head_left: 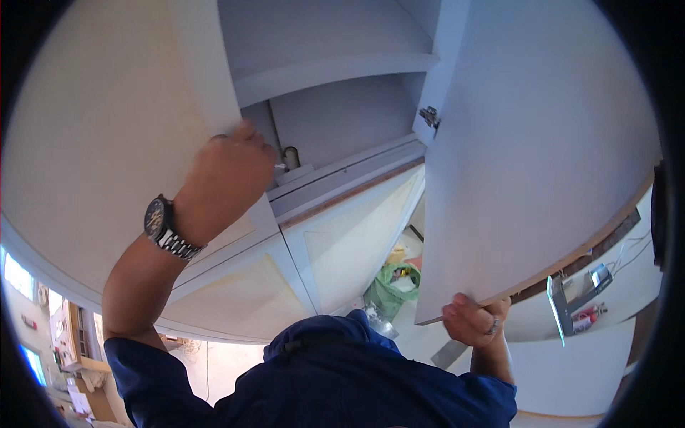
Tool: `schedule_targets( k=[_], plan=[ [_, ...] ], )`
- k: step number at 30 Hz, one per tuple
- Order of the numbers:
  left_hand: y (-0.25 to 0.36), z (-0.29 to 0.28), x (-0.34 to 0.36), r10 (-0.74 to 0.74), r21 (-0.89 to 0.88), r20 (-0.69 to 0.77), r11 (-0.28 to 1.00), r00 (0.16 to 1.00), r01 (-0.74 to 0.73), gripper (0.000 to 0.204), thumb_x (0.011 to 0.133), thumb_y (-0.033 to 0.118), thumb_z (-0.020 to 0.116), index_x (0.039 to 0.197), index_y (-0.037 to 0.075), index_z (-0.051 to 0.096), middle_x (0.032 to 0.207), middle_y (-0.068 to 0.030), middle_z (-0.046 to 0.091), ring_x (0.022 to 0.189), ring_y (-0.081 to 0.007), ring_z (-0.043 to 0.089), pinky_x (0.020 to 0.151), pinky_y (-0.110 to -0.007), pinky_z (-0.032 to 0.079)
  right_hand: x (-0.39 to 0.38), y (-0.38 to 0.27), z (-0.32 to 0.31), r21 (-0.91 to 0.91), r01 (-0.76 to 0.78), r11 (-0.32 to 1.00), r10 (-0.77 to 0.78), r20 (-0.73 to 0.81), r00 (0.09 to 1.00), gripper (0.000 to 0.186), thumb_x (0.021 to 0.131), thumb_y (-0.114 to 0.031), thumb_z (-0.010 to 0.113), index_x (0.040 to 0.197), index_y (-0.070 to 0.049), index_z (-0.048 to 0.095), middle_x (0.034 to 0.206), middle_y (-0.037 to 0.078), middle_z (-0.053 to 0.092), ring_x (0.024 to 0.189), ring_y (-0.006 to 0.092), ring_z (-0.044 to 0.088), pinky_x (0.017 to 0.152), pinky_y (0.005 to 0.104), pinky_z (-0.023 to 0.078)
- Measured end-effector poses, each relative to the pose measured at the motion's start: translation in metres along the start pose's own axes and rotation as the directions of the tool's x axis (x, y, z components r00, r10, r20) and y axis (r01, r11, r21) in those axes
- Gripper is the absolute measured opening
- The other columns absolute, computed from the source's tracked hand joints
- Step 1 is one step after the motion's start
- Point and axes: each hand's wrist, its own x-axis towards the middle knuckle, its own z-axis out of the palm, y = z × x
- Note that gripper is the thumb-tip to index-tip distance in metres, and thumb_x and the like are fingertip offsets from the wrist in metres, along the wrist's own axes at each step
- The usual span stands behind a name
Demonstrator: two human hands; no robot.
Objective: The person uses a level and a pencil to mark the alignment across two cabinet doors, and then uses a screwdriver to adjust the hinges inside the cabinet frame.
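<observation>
My left hand, with a metal-band watch on its wrist, is curled closed at the inner edge of the pale left cabinet door. A small silvery bit shows beside its fingers; what the hand holds, if anything, is hidden. My right hand, a ring on one finger, grips the lower corner of the right cabinet door, which is swung open. A metal hinge sits at that door's inner side. Between the doors lies the cabinet's interior with a shelf.
A short round brownish object stands inside the cabinet by the left door. Lower door panels are below. A green bag with assorted contents lies on the floor. At right are a metal-framed item and a red can.
</observation>
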Motion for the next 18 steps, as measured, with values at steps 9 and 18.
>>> schedule_targets(
  k=[9, 18],
  plan=[
    [0.073, 0.053, 0.039, -0.081, -0.642, -0.083, 0.767, 0.993, 0.009, 0.020, 0.093, 0.025, 0.066, 0.097, 0.006, 0.068, 0.087, -0.0167, 0.071, 0.082, -0.0349, 0.069, 0.070, -0.045, 0.055, -0.060, -0.017, -0.021, -0.589, -0.387, 0.709, 0.322, -0.218, 0.921, 0.063, 0.088, -0.009, 0.068, 0.143, -0.006, 0.037, 0.136, 0.019, 0.047, 0.103, 0.0339, 0.063, 0.084, 0.0497, 0.054],
    [0.098, 0.168, 0.162, -0.300, -0.789, 0.174, 0.528, 0.938, 0.315, 0.027, 0.093, 0.023, 0.060, 0.102, -0.002, 0.065, 0.097, -0.0228, 0.069, 0.095, -0.0383, 0.070, 0.085, -0.048, 0.056, -0.107, 0.051, -0.050, -0.104, -0.838, 0.535, 0.553, -0.707, 0.441, 0.045, 0.102, -0.005, 0.057, 0.144, 0.005, 0.044, 0.134, 0.023, 0.059, 0.122, 0.0285, 0.059, 0.099, 0.0388, 0.050]
  ],
)
